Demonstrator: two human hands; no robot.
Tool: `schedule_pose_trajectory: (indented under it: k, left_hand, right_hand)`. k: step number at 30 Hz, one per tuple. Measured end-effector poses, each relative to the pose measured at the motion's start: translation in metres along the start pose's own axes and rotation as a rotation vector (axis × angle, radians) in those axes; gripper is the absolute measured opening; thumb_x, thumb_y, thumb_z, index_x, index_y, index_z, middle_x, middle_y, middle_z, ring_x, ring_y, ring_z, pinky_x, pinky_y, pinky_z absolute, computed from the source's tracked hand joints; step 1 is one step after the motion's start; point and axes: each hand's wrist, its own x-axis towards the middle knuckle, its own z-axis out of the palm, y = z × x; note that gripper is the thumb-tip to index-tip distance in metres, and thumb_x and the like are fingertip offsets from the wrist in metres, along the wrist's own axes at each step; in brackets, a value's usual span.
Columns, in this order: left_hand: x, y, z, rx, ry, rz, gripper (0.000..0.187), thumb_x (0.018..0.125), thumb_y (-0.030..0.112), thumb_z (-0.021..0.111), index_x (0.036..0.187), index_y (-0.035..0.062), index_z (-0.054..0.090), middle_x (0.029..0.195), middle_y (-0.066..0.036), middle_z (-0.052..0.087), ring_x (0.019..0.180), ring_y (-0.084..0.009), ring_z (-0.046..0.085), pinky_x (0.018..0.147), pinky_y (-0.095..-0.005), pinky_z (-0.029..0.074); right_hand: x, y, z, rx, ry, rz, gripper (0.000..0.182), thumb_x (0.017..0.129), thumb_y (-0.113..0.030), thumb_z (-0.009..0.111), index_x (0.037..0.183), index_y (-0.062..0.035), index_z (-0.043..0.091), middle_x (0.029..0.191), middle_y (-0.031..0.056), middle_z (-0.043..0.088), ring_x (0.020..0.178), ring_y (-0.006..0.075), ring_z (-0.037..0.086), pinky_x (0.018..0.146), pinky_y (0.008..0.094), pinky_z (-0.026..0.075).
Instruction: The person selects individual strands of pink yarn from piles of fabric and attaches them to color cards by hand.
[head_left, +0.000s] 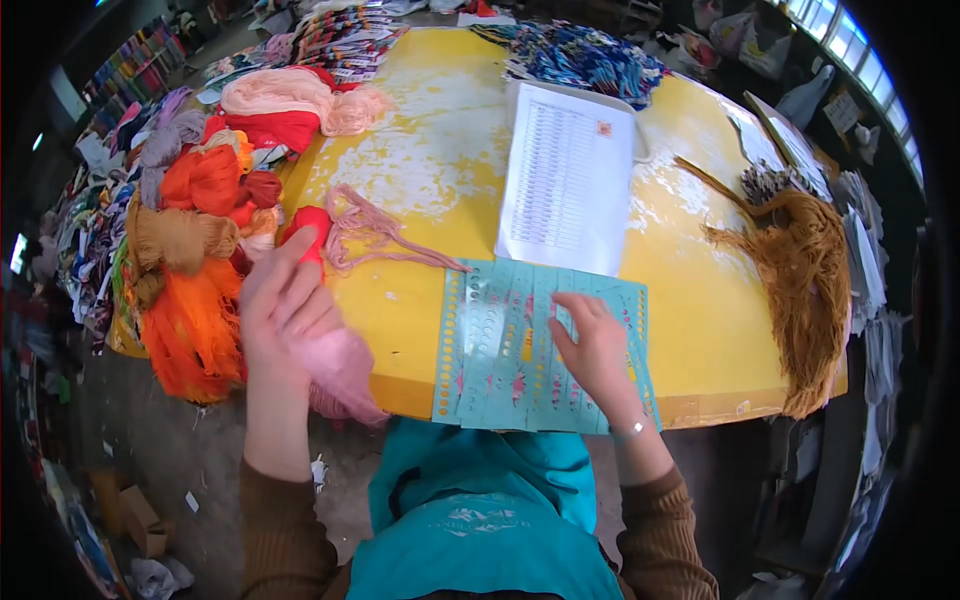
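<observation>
My left hand (285, 315) is raised over the table's left front edge, its fingers curled and smeared by motion. A blurred pink skein of yarn (342, 378) hangs from its palm side, and the fingers appear closed on it. Just beyond the fingertips lies a bright red yarn bundle (312, 225). My right hand (592, 340) hovers over teal cards punched with rows of holes (480, 340), thumb and forefinger apart, with nothing visible between them. Bits of pink thread sit in some of the holes. Loose dusty-pink strands (375, 235) run to the cards' top left corner.
Orange yarn (190, 325), brown yarn (180, 240) and other skeins are heaped at the left. A printed sheet (565, 180) lies beyond the cards on the worn yellow table (420, 130). Ochre yarn (805, 285) drapes at the right; blue multicoloured skeins (585, 58) lie at the back.
</observation>
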Motion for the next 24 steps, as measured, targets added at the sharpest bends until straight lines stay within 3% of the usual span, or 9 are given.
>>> schedule_pose_trajectory:
  k: [1, 5, 7, 10, 12, 15, 16, 20, 24]
  left_hand:
    - [-0.012, 0.0, 0.005, -0.054, -0.066, -0.011, 0.041, 0.102, 0.019, 0.035, 0.137, 0.0008, 0.043, 0.058, 0.004, 0.037, 0.045, -0.0057, 0.035, 0.045, -0.0223, 0.032]
    - [-0.067, -0.004, 0.033, -0.036, -0.182, 0.054, 0.032, 0.102, 0.023, 0.037, 0.117, -0.0016, 0.051, 0.059, 0.001, 0.043, 0.046, -0.0082, 0.039, 0.045, -0.024, 0.033]
    - [-0.095, -0.008, 0.045, 0.065, -0.023, 0.052, 0.025, 0.102, 0.022, 0.04, 0.105, -0.0008, 0.05, 0.058, -0.001, 0.042, 0.045, -0.0096, 0.038, 0.044, -0.0246, 0.032]
    - [-0.121, -0.016, 0.057, 0.145, 0.115, 0.052, 0.022, 0.101, 0.018, 0.04, 0.104, -0.0014, 0.049, 0.057, -0.003, 0.04, 0.044, -0.0096, 0.037, 0.042, -0.0255, 0.031]
    - [-0.128, -0.029, 0.072, 0.153, 0.315, 0.111, 0.02, 0.1, 0.014, 0.039, 0.099, -0.0018, 0.051, 0.054, -0.003, 0.039, 0.041, -0.0093, 0.034, 0.04, -0.0252, 0.029]
    - [-0.134, -0.048, 0.084, 0.223, 0.456, 0.101, 0.021, 0.099, 0.014, 0.039, 0.094, -0.0013, 0.053, 0.051, -0.003, 0.038, 0.039, -0.0094, 0.031, 0.039, -0.0242, 0.028]
    - [-0.134, -0.05, 0.085, 0.303, 0.407, 0.049, 0.014, 0.097, 0.013, 0.042, 0.096, 0.0023, 0.052, 0.054, 0.0, 0.037, 0.039, -0.0071, 0.031, 0.038, -0.0224, 0.027]
    - [-0.136, -0.066, 0.081, 0.277, 0.382, 0.027, 0.018, 0.097, 0.013, 0.041, 0.094, 0.0007, 0.054, 0.054, -0.002, 0.039, 0.038, -0.0074, 0.031, 0.038, -0.0224, 0.028]
    - [-0.137, -0.073, 0.078, 0.208, 0.415, -0.02, 0.018, 0.095, 0.014, 0.042, 0.093, 0.0022, 0.055, 0.054, -0.003, 0.041, 0.042, -0.0091, 0.034, 0.041, -0.0236, 0.028]
  right_hand:
    - [-0.019, 0.012, -0.017, -0.048, -0.013, 0.07, 0.029, 0.081, -0.015, 0.068, 0.107, -0.0056, 0.062, 0.1, 0.0133, 0.065, 0.094, 0.0309, 0.061, 0.078, 0.0393, 0.05]
    - [-0.104, 0.05, -0.069, -0.262, 0.007, 0.46, 0.041, 0.078, -0.023, 0.072, 0.111, -0.0025, 0.059, 0.103, 0.0161, 0.064, 0.1, 0.0335, 0.058, 0.083, 0.0409, 0.048]
    - [-0.135, 0.049, -0.083, -0.339, 0.003, 0.611, 0.05, 0.074, -0.029, 0.076, 0.112, -0.0033, 0.057, 0.106, 0.0159, 0.061, 0.1, 0.0331, 0.058, 0.081, 0.0408, 0.048]
    - [-0.162, 0.037, -0.082, -0.406, 0.002, 0.724, 0.051, 0.072, -0.032, 0.078, 0.11, -0.0038, 0.057, 0.104, 0.0154, 0.059, 0.099, 0.0337, 0.058, 0.08, 0.0407, 0.048]
    - [-0.166, 0.033, -0.077, -0.408, 0.02, 0.738, 0.051, 0.072, -0.031, 0.078, 0.109, -0.0035, 0.056, 0.103, 0.0153, 0.058, 0.098, 0.0339, 0.058, 0.079, 0.0409, 0.048]
    - [-0.17, 0.037, -0.076, -0.361, 0.027, 0.747, 0.05, 0.072, -0.028, 0.079, 0.109, -0.0027, 0.056, 0.103, 0.0158, 0.057, 0.095, 0.0345, 0.058, 0.077, 0.0416, 0.049]
    - [-0.171, 0.037, -0.074, -0.308, 0.011, 0.754, 0.05, 0.072, -0.026, 0.079, 0.109, -0.0022, 0.055, 0.103, 0.0163, 0.057, 0.093, 0.035, 0.059, 0.076, 0.042, 0.049]
    - [-0.177, 0.036, -0.068, -0.192, 0.091, 0.732, 0.05, 0.073, -0.02, 0.078, 0.112, -0.0015, 0.055, 0.103, 0.0163, 0.056, 0.086, 0.0317, 0.06, 0.073, 0.0402, 0.049]
    - [-0.179, 0.036, -0.07, -0.091, 0.15, 0.756, 0.052, 0.073, -0.011, 0.076, 0.12, -0.0007, 0.054, 0.1, 0.0135, 0.056, 0.079, 0.0231, 0.059, 0.071, 0.0341, 0.049]
